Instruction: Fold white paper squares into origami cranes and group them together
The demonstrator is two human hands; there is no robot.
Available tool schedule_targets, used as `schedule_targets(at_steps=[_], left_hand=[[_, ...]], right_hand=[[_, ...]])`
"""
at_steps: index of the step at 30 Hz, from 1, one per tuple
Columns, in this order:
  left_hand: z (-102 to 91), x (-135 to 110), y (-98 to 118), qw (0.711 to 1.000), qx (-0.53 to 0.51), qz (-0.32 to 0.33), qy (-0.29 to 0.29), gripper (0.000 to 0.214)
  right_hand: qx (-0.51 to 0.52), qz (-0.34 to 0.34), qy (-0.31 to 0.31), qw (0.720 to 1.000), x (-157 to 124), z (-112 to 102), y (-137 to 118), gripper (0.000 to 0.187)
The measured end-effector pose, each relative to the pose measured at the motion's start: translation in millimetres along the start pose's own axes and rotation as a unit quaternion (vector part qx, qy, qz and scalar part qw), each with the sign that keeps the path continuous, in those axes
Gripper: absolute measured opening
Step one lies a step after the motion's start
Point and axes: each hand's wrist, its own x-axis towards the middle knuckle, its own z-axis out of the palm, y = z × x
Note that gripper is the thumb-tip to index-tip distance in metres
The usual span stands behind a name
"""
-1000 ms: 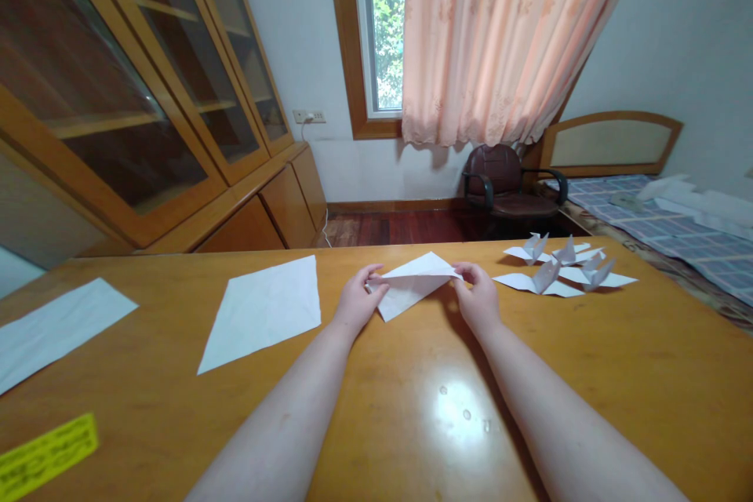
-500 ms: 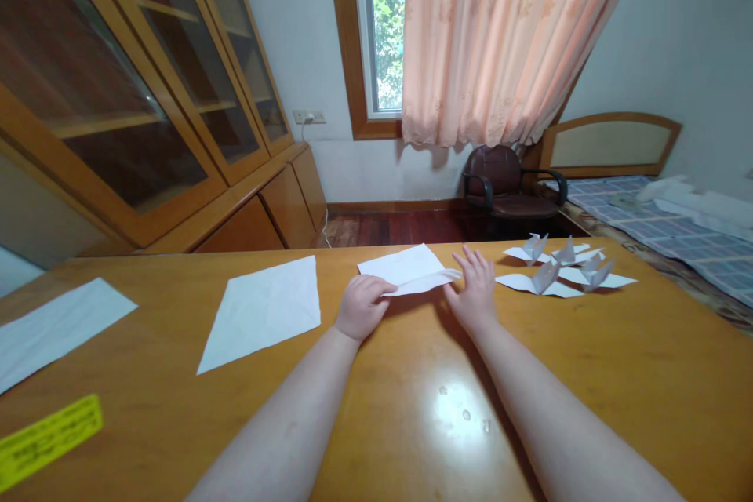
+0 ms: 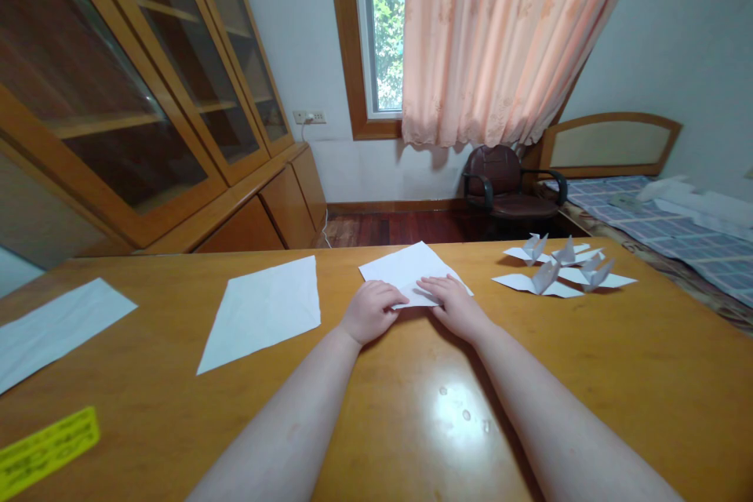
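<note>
- On the glossy yellow-brown wooden table point(image 3: 388, 439), we have a folded white paper sheet point(image 3: 412, 260) lying in front of us, near the far edge.
- Our left hand point(image 3: 370, 312) is at its near edge, fingers close together and slightly bent over the paper; we cannot tell whether the hidden thumb pinches it.
- Our right hand point(image 3: 456, 304) lies on the near part, fingers extended and slightly spread, pressing without clasping; both hands cover some of the fold.
- Left of us we see a flat white four-sided paper sheet point(image 3: 264, 306), well apart from a long white paper strip point(image 3: 62, 329) cut off by the view's edge.
- Nearer us is a yellow rectangular label point(image 3: 47, 451) with blurred dark writing.
- Four white folded-paper birds point(image 3: 546, 278) crowd the table to our right.
- Beyond the table stands a dark red chair point(image 3: 497, 172) with black armrests.
</note>
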Motion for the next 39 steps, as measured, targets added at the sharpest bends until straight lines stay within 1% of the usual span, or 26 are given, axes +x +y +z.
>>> schedule_targets(at_steps=[2,4,7,11,15,18,21,24,26,27,29,30,32,33,35,36,37,39], left_hand=[[0.3,-1,0,1.0,0.0,-0.01,-0.01,0.019],[0.6,-1,-1,1.0,0.001,-0.02,-0.02,0.02],[1.1,0,0,0.999,0.002,-0.027,-0.036,0.022],[1.1,1,2,0.998,-0.001,-0.038,-0.046,0.029],[0.9,2,1,0.995,-0.007,-0.074,-0.061,0.035],[0.9,2,-1,0.992,-0.019,-0.094,-0.085,0.031],[1.4,2,-2,0.989,-0.038,-0.116,-0.079,0.024],[2.0,2,-2,0.988,-0.044,-0.132,-0.064,0.019],[2.1,2,-3,0.989,-0.036,-0.134,-0.045,0.017],[2.0,2,-4,0.99,-0.029,-0.138,-0.029,0.016],[2.1,2,-7,0.986,-0.01,-0.162,0.027,0.016],[2.3,2,-9,0.981,-0.004,-0.183,0.064,0.021],[3.5,1,-15,0.961,-0.01,-0.237,0.144,0.039],[4.4,0,-18,0.951,-0.028,-0.26,0.166,0.048],[7.0,-1,-24,0.933,-0.082,-0.301,0.18,0.061],[8.4,-1,-27,0.924,-0.12,-0.317,0.178,0.064],[9.9,-2,-30,0.916,-0.15,-0.328,0.178,0.065],[12.9,-3,-35,0.904,-0.183,-0.331,0.2,0.066]], right_hand=[[0.022,-0.025,-0.017,0.999,1,-1,-5,0.055],[0.043,-0.039,-0.047,0.997,1,-1,-8,0.051],[0.051,-0.037,-0.072,0.995,2,2,-8,0.043],[0.064,-0.018,-0.054,0.996,2,4,-4,0.043],[0.117,0.001,-0.016,0.993,0,1,-6,0.035],[0.14,-0.008,-0.022,0.99,-2,-4,-11,0.031],[0.138,0.0,-0.022,0.99,-1,-6,-15,0.027],[0.144,0.034,-0.004,0.989,1,-5,-14,0.025],[0.143,0.085,0.024,0.986,3,-3,-9,0.025],[0.137,0.108,0.035,0.984,3,-2,-6,0.025],[0.131,0.148,0.056,0.979,4,-2,-1,0.027],[0.133,0.167,0.063,0.975,4,-2,2,0.028],[0.152,0.193,0.079,0.966,3,-2,5,0.029],[0.169,0.2,0.086,0.961,3,-2,6,0.029],[0.206,0.204,0.102,0.951,2,-2,7,0.029],[0.223,0.206,0.109,0.947,2,-1,7,0.03],[0.237,0.209,0.116,0.942,2,-1,8,0.03],[0.26,0.219,0.127,0.932,2,0,8,0.031]])
